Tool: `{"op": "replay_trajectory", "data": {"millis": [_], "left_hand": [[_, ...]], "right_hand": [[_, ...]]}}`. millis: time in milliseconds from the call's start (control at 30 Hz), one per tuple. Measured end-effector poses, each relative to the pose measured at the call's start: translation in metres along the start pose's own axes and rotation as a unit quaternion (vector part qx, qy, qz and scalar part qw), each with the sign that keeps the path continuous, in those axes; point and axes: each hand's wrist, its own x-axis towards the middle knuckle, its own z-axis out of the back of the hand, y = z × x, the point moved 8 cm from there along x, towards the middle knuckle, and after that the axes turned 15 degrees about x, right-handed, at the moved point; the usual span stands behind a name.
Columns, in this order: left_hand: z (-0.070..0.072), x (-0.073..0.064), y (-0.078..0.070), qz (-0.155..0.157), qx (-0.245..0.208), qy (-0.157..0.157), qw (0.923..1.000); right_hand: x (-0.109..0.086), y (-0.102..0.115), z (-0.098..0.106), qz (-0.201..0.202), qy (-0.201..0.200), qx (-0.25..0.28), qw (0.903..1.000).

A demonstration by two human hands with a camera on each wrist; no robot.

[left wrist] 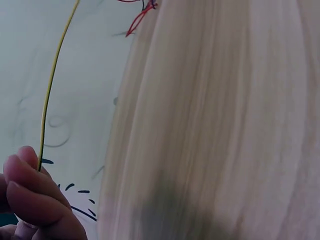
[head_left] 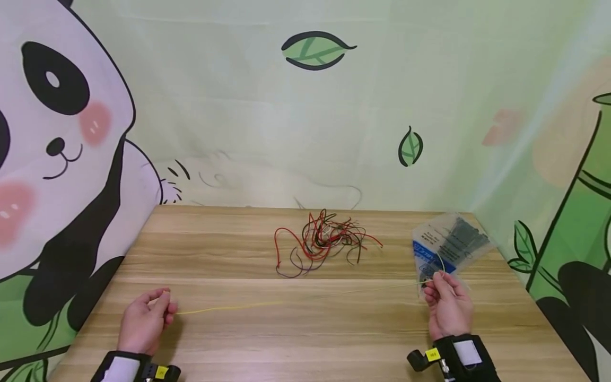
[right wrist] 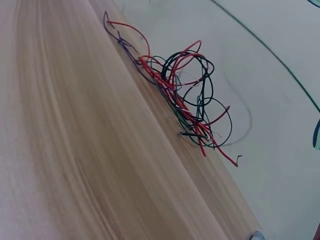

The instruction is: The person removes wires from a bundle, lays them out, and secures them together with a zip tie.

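Yellow wire (head_left: 229,307): stretched nearly straight between both hands, over the near half of the wooden table (head_left: 286,339); a short free end curls up past the right hand, in front of the bag.
Left hand (head_left: 145,321): thumb and forefinger pinching the wire at one end.
Right hand (head_left: 450,307): thumb and forefinger pinching the wire near its other end; whether this hand touches the bag, I cannot tell.
Clear plastic bag (head_left: 429,233): at the table's far right, dark pieces inside; white lettering on a blue band (head_left: 429,255) and finer dark print, neither sharp enough to read.
Wire tangle (head_left: 329,241): red, black, green and purple strands heaped near the far edge, left of the bag.
Yellow tags (head_left: 433,354): one at each wrist, their marks too small to read.
Backdrop (head_left: 229,95): pale green, printed with a panda (head_left: 55,78) and leaves (head_left: 315,51).
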Motion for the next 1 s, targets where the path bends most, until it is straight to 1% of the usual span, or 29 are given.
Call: {"op": "replay_trajectory", "data": {"millis": [67, 133, 167, 267, 333, 367, 433, 533, 600, 633, 700, 767, 867, 933, 1000], "left_hand": [[0.001, 0.0, 0.0, -0.003, 0.008, 0.004, 1.0], [0.001, 0.0, 0.001, -0.001, 0.017, 0.01, 0.9998], [0.002, 0.001, 0.001, -0.002, 0.02, 0.015, 0.9997], [0.003, 0.002, 0.003, -0.001, 0.033, 0.023, 0.9992], [0.004, 0.003, 0.004, -0.002, 0.04, 0.021, 0.999], [0.005, 0.003, 0.004, -0.004, 0.042, 0.019, 0.9989], [0.005, 0.003, 0.004, -0.007, 0.048, 0.009, 0.9988], [0.005, 0.002, 0.002, -0.017, 0.055, -0.008, 0.9983], [0.006, 0.001, 0.002, -0.02, 0.059, -0.019, 0.9979], [0.006, 0.001, 0.002, -0.021, 0.06, -0.024, 0.9977], [0.007, 0.001, 0.001, -0.026, 0.057, -0.032, 0.9975], [0.008, 0.001, 0.0, -0.033, 0.048, -0.034, 0.9977], [0.009, 0.002, 0.0, -0.043, 0.036, -0.033, 0.9979], [0.01, 0.003, 0.0, -0.045, 0.029, -0.03, 0.9981], [0.01, 0.003, 0.0, -0.047, 0.023, -0.028, 0.9982]], "right_hand": [[0.0, 0.002, -0.001, -0.007, 0.005, 0.006, 0.9999], [0.0, 0.002, -0.003, -0.028, 0.025, 0.022, 0.999], [-0.001, 0.001, -0.005, -0.042, 0.041, 0.035, 0.9976], [-0.001, 0.0, -0.012, -0.082, 0.089, 0.076, 0.9897], [-0.001, -0.001, -0.015, -0.096, 0.104, 0.096, 0.9854], [-0.001, -0.001, -0.015, -0.095, 0.101, 0.099, 0.9854], [0.002, 0.0, -0.012, -0.079, 0.076, 0.093, 0.9896], [0.008, 0.004, -0.001, -0.026, 0.011, 0.06, 0.9978], [0.011, 0.007, 0.007, 0.005, -0.03, 0.029, 0.9991], [0.013, 0.008, 0.01, 0.013, -0.041, 0.014, 0.999], [0.015, 0.008, 0.015, 0.012, -0.055, -0.008, 0.9984], [0.017, 0.006, 0.017, -0.014, -0.049, -0.013, 0.9986], [0.019, 0.003, 0.016, -0.069, -0.023, -0.009, 0.9973], [0.018, 0.001, 0.014, -0.104, -0.008, -0.006, 0.9945], [0.017, -0.001, 0.012, -0.142, 0.009, -0.006, 0.9898]]}}
